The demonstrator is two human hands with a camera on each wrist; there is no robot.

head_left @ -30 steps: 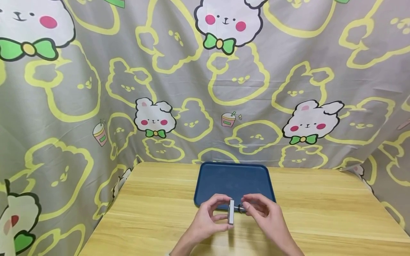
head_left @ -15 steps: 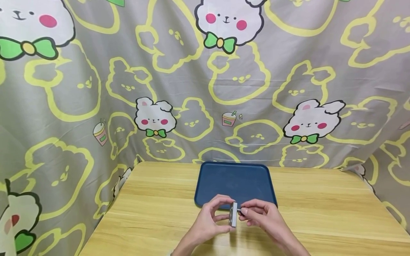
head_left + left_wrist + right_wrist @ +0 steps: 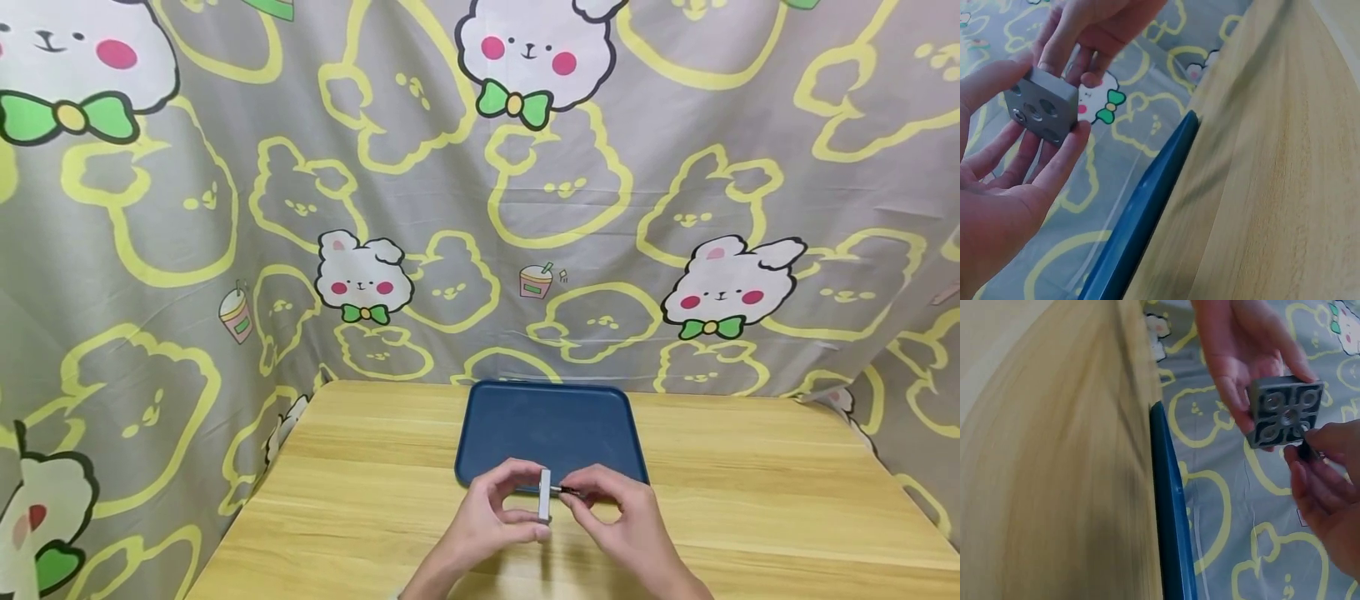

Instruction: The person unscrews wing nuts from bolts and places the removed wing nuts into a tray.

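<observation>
I see a bare left hand (image 3: 487, 518) and a bare right hand (image 3: 624, 504), both with slender fingers that taper to rounded tips. The left forearm (image 3: 433, 572) and right forearm (image 3: 670, 571) are uncovered as far as the head view shows me, slim at the wrist and a little wider below. At the left one's edge I make out a whitish sliver (image 3: 397, 595), too small for me to call a band or a cuff. My left wrist view shows a broad palm (image 3: 994, 225); in the right wrist view, the nails look too dim to read.
</observation>
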